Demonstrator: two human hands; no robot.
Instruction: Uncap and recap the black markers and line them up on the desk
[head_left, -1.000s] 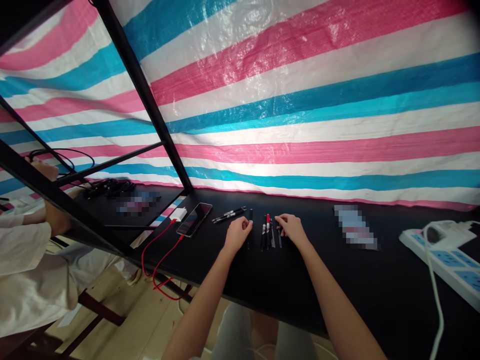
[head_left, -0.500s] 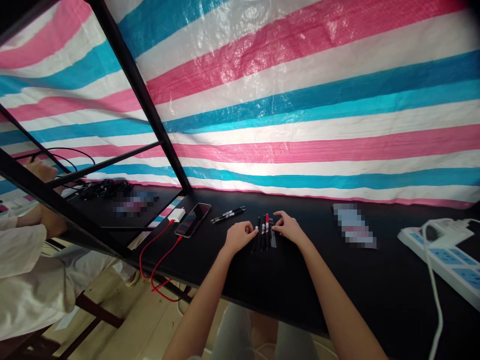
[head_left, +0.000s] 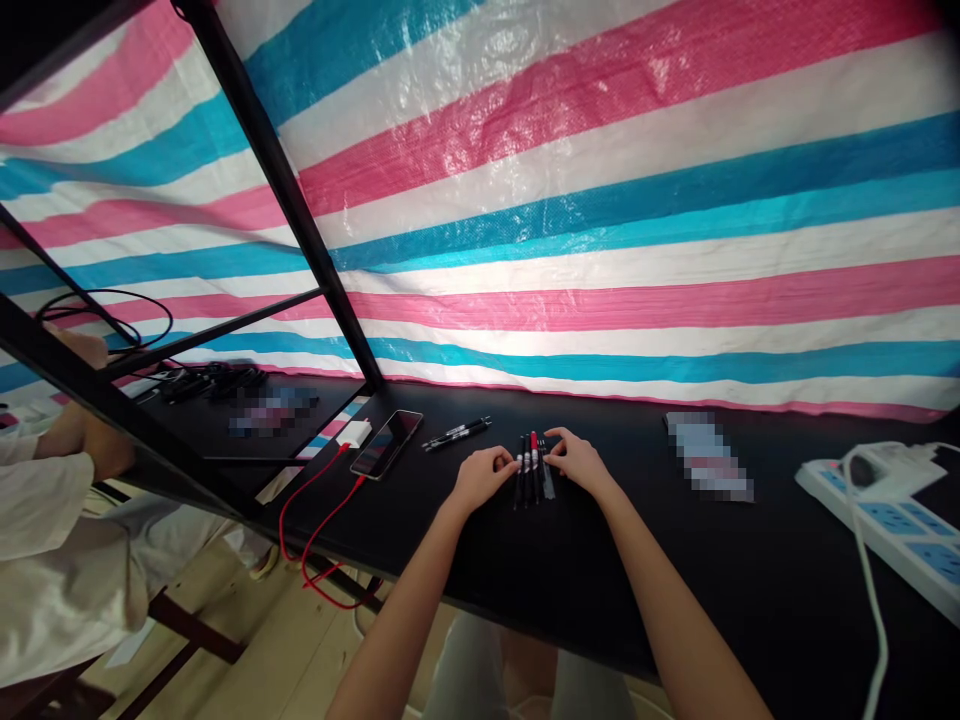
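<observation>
Between my hands several pens [head_left: 526,470] lie side by side on the black table [head_left: 555,570]. They are mostly dark, with white bands, and one has a red top part. My left hand [head_left: 482,477], fingers curled, presses its thumb and fingertips against the left side of the row. From the other side my right hand [head_left: 579,460] touches the row with its thumb, its index finger bent near the pens' far ends. A clear or grey slim piece [head_left: 547,484] lies at the row's right side. Two more pens [head_left: 456,433] rest apart, beyond my left hand.
Left of my hands lie a phone [head_left: 387,445] and a white charger [head_left: 354,433] with red cables [head_left: 306,484]. At right are a blurred-out flat item [head_left: 709,455] and a white power strip [head_left: 892,520]. A black metal frame [head_left: 300,220] borders another person's place, where a sleeve [head_left: 45,500] shows.
My left hand has shifted slightly right, and the pens at the left of the row now lie closer to the others. The other person's hand and a black cable have moved a little.
</observation>
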